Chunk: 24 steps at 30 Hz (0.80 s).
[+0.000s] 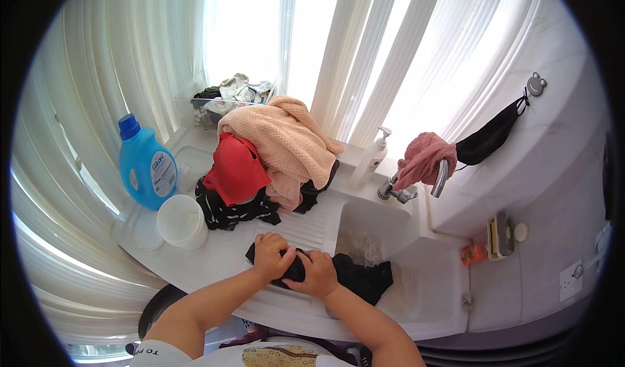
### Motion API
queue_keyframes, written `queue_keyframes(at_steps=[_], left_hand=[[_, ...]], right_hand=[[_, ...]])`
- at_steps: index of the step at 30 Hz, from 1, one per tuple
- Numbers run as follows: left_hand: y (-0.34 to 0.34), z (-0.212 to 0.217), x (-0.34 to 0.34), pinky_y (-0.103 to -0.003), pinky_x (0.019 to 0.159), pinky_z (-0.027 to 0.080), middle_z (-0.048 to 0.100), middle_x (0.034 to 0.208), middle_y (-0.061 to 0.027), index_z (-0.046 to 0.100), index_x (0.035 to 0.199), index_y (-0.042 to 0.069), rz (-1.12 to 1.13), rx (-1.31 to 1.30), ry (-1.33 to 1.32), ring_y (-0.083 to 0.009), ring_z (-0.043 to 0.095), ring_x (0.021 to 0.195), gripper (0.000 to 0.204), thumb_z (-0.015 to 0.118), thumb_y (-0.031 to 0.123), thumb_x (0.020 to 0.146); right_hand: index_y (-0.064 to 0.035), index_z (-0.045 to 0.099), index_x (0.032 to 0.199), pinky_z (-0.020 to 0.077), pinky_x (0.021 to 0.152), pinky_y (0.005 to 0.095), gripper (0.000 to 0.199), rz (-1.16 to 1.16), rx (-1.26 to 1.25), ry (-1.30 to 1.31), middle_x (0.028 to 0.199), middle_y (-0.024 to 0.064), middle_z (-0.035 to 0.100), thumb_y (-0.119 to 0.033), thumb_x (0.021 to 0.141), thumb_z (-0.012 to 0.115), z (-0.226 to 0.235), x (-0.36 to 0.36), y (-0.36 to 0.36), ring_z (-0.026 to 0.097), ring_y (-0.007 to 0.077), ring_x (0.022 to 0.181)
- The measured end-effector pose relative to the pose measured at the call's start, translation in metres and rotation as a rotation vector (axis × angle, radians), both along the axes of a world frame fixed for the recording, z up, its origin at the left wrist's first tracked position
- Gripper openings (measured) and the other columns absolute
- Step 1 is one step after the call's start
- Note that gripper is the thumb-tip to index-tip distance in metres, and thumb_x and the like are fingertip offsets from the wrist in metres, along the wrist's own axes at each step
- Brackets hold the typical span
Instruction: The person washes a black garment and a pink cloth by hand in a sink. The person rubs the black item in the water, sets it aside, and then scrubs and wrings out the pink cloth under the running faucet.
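Head view. Both hands grip a bunched black cloth at the near side of a white sink unit. The left hand lies on its left part, fingers close together and curled over the fabric; the right hand sits just beside it, fingers bent around the cloth, thumb on the near side. Whether the fingertips meet beneath cannot be told. A dark fold bulges between the hands, and the cloth's right end trails over the left side of the basin.

The step in hand is judged to be a two-handed working of the fabric. For good execution, both grips should be firm and the bunch compact, so that no fold slips from between the palms; the loose end is best kept over the basin, where any drips would be caught. Farther left, the white tub and the red garment on the heap stand clear of the hands; elbows should be held in, lest the left arm knock the tub.
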<state>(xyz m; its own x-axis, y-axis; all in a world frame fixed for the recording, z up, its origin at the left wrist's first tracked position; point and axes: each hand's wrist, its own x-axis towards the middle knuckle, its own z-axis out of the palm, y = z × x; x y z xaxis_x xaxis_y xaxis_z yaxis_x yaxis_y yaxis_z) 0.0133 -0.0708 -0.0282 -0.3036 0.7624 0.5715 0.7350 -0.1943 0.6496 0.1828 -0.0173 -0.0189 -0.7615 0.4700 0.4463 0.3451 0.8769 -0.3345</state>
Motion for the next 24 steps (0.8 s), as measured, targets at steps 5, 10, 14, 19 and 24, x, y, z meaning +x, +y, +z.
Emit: queue_keyframes(at_steps=[5,10,14,19,24], left_hand=[[0.043,0.010,-0.024,-0.046,0.094,0.037,0.066,0.092,-0.0084,0.070,0.087,0.010,0.135,-0.140,0.116,-0.0309,0.056,0.102,0.021,0.069,0.028,0.076],[-0.051,0.034,-0.005,-0.044,0.089,0.036,0.064,0.083,-0.0063,0.067,0.078,0.011,-0.309,-0.143,0.224,-0.0275,0.058,0.088,0.030,0.073,0.036,0.063],[-0.042,0.008,-0.002,-0.054,0.096,0.033,0.060,0.073,-0.0067,0.064,0.067,0.011,-0.136,-0.169,0.223,-0.0264,0.057,0.086,0.029,0.072,0.039,0.071],[0.020,-0.002,-0.018,-0.069,0.105,0.021,0.060,0.120,-0.0152,0.072,0.102,0.012,0.119,-0.416,0.090,-0.0347,0.046,0.122,0.045,0.063,0.052,0.084],[-0.047,0.021,-0.004,-0.060,0.097,0.032,0.057,0.129,-0.0161,0.068,0.116,0.015,-0.242,-0.323,0.206,-0.0382,0.047,0.122,0.062,0.068,0.062,0.075]], right_hand=[[-0.0075,0.060,0.126,0.0430,0.083,0.0409,0.079,-0.194,-0.013,0.095,0.100,0.0124,0.058,-0.060,0.069,0.076,0.001,-0.031,0.029,0.058,0.0276,0.092],[-0.0078,0.061,0.124,0.0437,0.081,0.0374,0.079,0.078,-0.081,0.068,0.097,0.0097,0.059,-0.058,0.065,0.081,0.023,0.042,-0.034,0.058,0.0255,0.092],[-0.0071,0.067,0.107,0.0435,0.072,0.0369,0.077,0.170,-0.066,0.045,0.087,0.0073,0.057,-0.067,0.060,0.077,0.007,0.018,-0.021,0.057,0.0242,0.081],[-0.0131,0.060,0.126,0.0339,0.097,0.0593,0.081,-0.201,-0.012,-0.028,0.131,0.0181,0.047,-0.073,0.071,0.064,0.004,-0.010,0.032,0.045,0.0352,0.121],[-0.0211,0.043,0.144,0.0325,0.095,0.0639,0.098,-0.083,-0.048,-0.213,0.134,0.0186,0.043,-0.078,0.068,0.064,0.023,0.042,-0.045,0.045,0.0360,0.121]])
